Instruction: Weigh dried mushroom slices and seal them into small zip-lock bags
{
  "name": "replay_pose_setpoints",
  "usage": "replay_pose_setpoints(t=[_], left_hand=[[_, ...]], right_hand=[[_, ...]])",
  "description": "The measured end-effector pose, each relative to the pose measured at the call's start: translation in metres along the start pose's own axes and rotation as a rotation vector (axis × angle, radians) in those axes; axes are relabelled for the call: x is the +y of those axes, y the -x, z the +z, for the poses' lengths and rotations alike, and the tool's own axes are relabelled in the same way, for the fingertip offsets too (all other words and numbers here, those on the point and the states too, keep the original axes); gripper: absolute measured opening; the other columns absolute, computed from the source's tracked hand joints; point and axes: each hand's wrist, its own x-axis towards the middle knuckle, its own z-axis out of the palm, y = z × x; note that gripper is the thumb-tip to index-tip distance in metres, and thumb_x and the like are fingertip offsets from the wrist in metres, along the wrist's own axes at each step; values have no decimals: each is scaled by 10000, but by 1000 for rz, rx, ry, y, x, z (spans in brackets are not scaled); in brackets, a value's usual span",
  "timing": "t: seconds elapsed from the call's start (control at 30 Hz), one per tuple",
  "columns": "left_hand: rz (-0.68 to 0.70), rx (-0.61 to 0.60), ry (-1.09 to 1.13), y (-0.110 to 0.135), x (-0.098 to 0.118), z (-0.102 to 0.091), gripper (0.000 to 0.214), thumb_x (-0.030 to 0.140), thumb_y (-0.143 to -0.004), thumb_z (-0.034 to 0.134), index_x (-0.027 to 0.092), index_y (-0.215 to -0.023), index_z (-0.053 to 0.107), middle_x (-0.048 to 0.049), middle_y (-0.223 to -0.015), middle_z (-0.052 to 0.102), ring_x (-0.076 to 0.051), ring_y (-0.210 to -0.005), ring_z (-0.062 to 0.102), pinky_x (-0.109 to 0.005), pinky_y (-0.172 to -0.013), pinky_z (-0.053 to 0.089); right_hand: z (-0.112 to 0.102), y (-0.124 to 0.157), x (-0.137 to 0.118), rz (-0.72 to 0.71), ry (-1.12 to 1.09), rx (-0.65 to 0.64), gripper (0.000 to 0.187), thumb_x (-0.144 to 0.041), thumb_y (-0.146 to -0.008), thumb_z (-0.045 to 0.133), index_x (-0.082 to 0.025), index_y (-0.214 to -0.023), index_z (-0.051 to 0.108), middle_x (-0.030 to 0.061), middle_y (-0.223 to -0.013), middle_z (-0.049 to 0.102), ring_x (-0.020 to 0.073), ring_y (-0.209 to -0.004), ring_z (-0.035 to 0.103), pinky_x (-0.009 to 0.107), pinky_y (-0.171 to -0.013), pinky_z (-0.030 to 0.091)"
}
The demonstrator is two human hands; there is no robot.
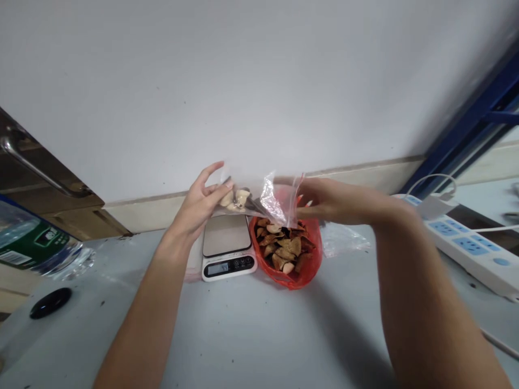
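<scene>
L hand [198, 208] pinches ziplock bag [275, 201]; R hand [330, 201] at mouth, can't tell grip. Digital scale [227, 240] reads "44", red bag [310, 267] adj.; pwr strip [473, 247] far R.

Bare arms reach from the near side. The left forearm [150, 302] slants far and rightward; the left hand [198, 202] pinches, thumb pointing right, 1 finger raised farther off. The right forearm [421, 286] leans left to a sharply bent wrist, and the right hand [328, 200] points left, fingertips partly hidden.
</scene>
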Motion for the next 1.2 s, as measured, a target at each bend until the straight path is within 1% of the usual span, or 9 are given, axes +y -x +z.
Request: replay_pose_setpoints(t=[0.07,0.13,0.23,0.33,0.5,0.7,0.93,1.1,1.2], left_hand=[[22,43,28,-2,1,6,841,349,-686,912,199,-1431,551,44,-721,699,-148,-716,689,-245,-699,543],[49,53,44,-5,-1,12,770,359,-643,937,172,-1325,632,-5,-805,758,-186,-793,728,-283,-749,570],[143,30,2,-7,-3,23,485,406,-638,939,149,-1014,773,-49,-868,788,-202,-841,733,-297,-794,574],[234,1,-93,-4,-2,32,333,435,-703,908,169,-884,818,-53,-881,802,-206,-863,732,-305,-828,574],[354,-15,-204,4,5,37,312,406,-748,901,192,-968,847,-79,-1018,833,-234,-995,760,-320,-923,585],[470,-32,-240,8,4,41,290,354,-818,867,187,-1053,837,-66,-910,840,-206,-890,792,-290,-879,617],[543,13,-150,5,2,42,422,455,-808,861,180,-1123,795,-84,-1055,823,-236,-1034,774,-332,-969,608],[379,-104,-228,3,4,25,723,456,-722,901,226,-1364,659,-85,-1114,784,-244,-1059,750,-336,-949,601],[259,-254,-323,1,-2,22,690,394,-682,916,211,-1308,691,-65,-989,789,-232,-931,761,-333,-882,619]], right_hand=[[-11,11,6,9,0,-87,381,-472,-892,633,-245,-1139,815,51,-1004,806,238,-897,719,335,-756,570],[-21,22,13,74,-3,-130,374,-530,-904,610,-245,-941,849,34,-886,811,231,-826,728,331,-712,570],[-29,34,21,188,41,-77,396,-557,-883,617,-233,-907,843,50,-862,821,229,-765,742,341,-681,576],[-29,33,23,264,120,35,417,-526,-821,672,-219,-1062,819,80,-949,829,239,-780,758,345,-661,578],[-19,18,9,225,159,134,479,-500,-777,720,-216,-1158,780,72,-1026,815,230,-862,751,326,-683,570],[-10,3,-5,129,166,65,140,-303,-806,637,-198,-796,728,-8,-701,699,138,-632,572,279,-582,408],[-6,-1,-3,118,36,86,205,-344,-800,633,-202,-653,628,-30,-584,587,118,-563,483,283,-566,376],[-10,6,9,138,-214,233,322,-509,-729,770,-205,-720,662,37,-712,715,181,-675,644,321,-623,485],[-13,13,14,133,-303,267,397,-585,-717,802,-216,-728,657,48,-746,737,195,-705,674,346,-650,522]])
